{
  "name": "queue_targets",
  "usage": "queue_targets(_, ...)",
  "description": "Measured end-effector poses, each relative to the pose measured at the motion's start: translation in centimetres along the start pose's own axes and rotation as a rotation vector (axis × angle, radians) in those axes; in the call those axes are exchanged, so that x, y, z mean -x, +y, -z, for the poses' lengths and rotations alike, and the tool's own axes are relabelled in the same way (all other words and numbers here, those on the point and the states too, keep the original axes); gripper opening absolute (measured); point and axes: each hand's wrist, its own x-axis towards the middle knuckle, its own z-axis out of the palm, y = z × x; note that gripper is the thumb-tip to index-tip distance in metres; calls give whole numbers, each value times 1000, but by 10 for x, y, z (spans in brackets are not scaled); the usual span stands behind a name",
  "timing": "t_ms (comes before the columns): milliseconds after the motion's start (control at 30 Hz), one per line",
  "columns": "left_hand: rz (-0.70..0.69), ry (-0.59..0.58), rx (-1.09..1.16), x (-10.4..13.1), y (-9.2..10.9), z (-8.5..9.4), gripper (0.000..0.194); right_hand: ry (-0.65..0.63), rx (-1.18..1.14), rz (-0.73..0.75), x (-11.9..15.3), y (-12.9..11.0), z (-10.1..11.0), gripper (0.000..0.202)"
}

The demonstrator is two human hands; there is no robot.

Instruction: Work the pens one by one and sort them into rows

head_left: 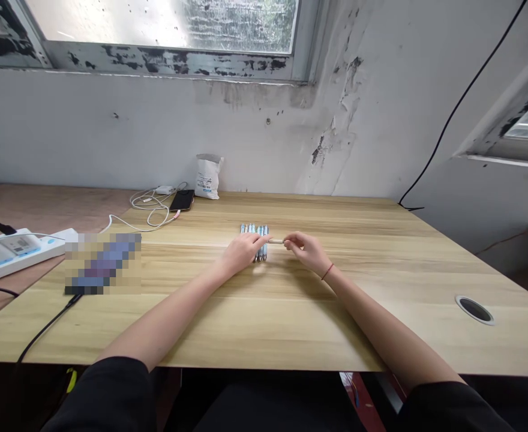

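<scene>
Near the middle of the desk (268, 336), between my two hands, I have a slim pale rod (276, 241), perhaps a pen, lying crosswise from left to right. My right hand (306, 247) pinches its right end between thumb and fingertips. My left hand (245, 247) reaches over a row of pens (264, 230), with its fingertips at the rod's left end; whether they grip it or merely touch it, I cannot tell. The pens lie side by side, running near to far, their near left part hidden under my left hand.

I judge the rod to be light and stiff, easily borne by a fingertip pinch and unlikely to break under ordinary pressure. Being narrow and apparently smooth, it could roll or swivel between my fingers, so I would take it at both ends, or at mid-length if using one hand, and squeeze only gently. The pens look just as light and rigid, with shiny ends that may be slippery; loose on the desk, they could roll apart at a nudge. I would hold one by the middle of its barrel. Well apart, on the far left, lies a phone (182, 200) beside a white pouch (209, 176).
</scene>
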Motion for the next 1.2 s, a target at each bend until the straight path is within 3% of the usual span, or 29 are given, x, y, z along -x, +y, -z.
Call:
queue_targets(100, -33, 3, 3, 0, 3, 2, 51, 33, -64, -7, 0, -4, -1, 26)
queue_targets(267, -23, 24, -26, -2, 11, 4, 47, -44, -37, -54, 2, -4, -3, 34)
queue_targets(433, 99, 74, -68, -3, 19, 7, 26, 54, -26, 44, 3, -8, -9, 24)
queue_targets(567, 179, 66, -110, -1, 19, 8, 29, -30, -66, 14, 5, -10, -10, 28)
queue_targets(667, 156, 61, -104, -1, 18, 7, 29, -86, -70, -21, 5, -7, -10, 33)
queue_targets(867, 95, 84, -40, -1, 17, 2, 25, 3, -130, 27, 5, -6, -14, 21)
queue_targets(1000, 71, 53, -35, 0, 18, 3, 40, -43, -196, 11, 6, -9, -13, 20)
queue_targets(1200, 147, 36, -17, 1, 21, 3, 32, -16, -249, -29, 5, -7, -13, 23)
